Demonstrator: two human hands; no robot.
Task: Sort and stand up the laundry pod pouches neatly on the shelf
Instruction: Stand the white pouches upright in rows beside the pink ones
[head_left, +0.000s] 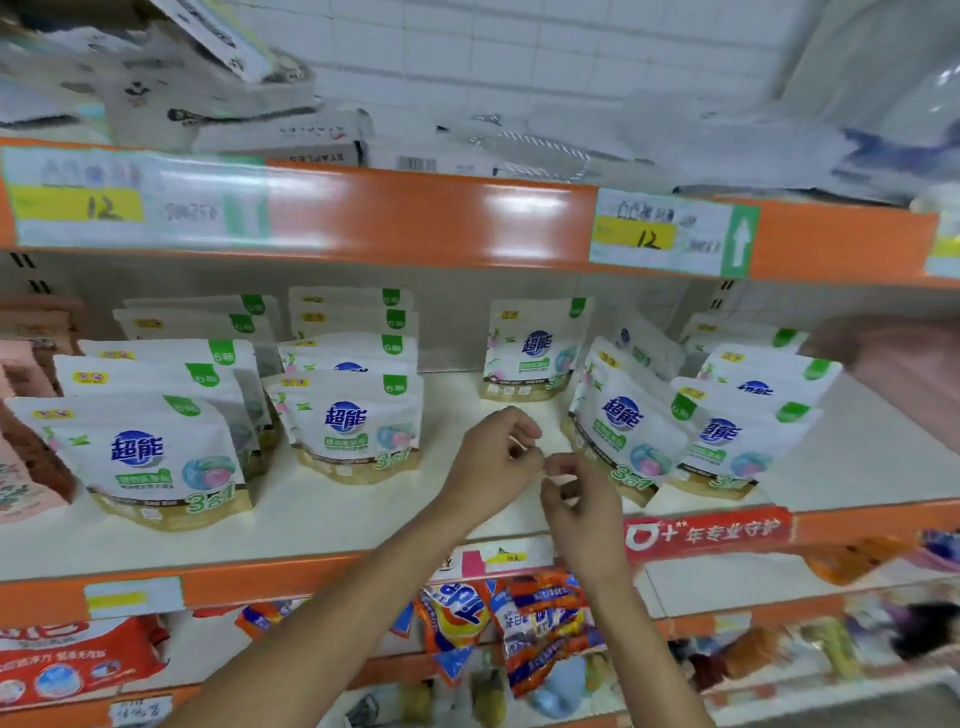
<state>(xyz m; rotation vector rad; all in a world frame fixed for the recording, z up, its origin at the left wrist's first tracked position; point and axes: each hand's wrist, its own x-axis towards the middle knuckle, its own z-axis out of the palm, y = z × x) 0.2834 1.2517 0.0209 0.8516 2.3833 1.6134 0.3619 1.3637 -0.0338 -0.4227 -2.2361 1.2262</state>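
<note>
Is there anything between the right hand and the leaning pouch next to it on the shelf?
Nothing visible. The right hand is over a bare part of the shelf, and the leaning pouch is directly to its right, with no other pouch between them.

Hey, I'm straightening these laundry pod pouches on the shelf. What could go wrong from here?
1. The tilted pouch stands right beside your right hand; a nudge could likely knock it over, and perhaps the pouches crowded behind it.
2. The front right pouch sits close to the shelf edge and might slide off if bumped.
</note>
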